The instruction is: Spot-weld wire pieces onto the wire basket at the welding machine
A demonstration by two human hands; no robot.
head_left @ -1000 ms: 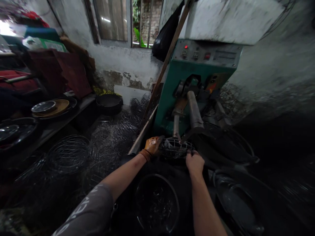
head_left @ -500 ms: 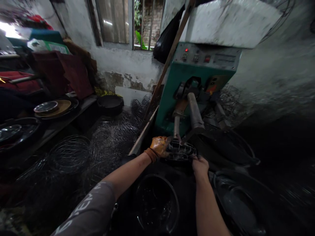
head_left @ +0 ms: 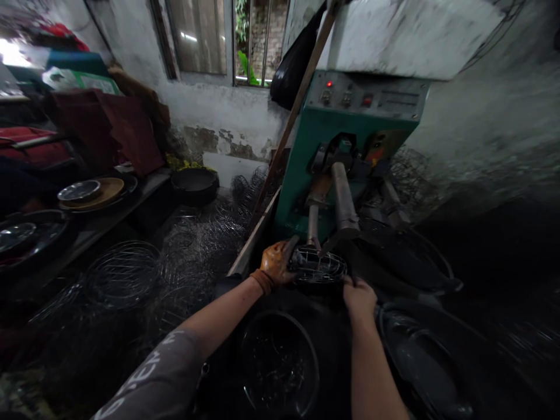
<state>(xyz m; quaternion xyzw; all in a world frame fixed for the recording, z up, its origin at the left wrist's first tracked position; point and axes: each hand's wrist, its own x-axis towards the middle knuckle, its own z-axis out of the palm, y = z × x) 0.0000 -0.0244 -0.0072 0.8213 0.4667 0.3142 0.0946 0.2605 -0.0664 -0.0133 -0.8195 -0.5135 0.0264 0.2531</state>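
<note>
Between my two hands is a round wire rack (head_left: 321, 266), held at the electrodes of a green spot-welding machine (head_left: 291, 192). My left hand (head_left: 275, 262), in an orange glove with dark fingertips, is closed on the rack's left edge. On the opposite edge, my bare right hand (head_left: 359, 294) pinches the rim. The machine's lower electrode arm (head_left: 314, 224) reaches down to the rack, and the thicker upper arm (head_left: 344, 198) juts out above it. Some of the rack's far side is hidden behind these arms.
A dark bowl (head_left: 312, 350) with small bits of wire stands below my hands. Loose wire racks (head_left: 125, 271) pile up on the left. Dark basins (head_left: 424, 361) lie at right. A wooden plank (head_left: 301, 99) leans beside the machine; a bench (head_left: 151, 186) holds trays.
The rack has tilted, so its wire grid faces me more. My left hand has shifted slightly left and my right hand slightly right, both still gripping it.
</note>
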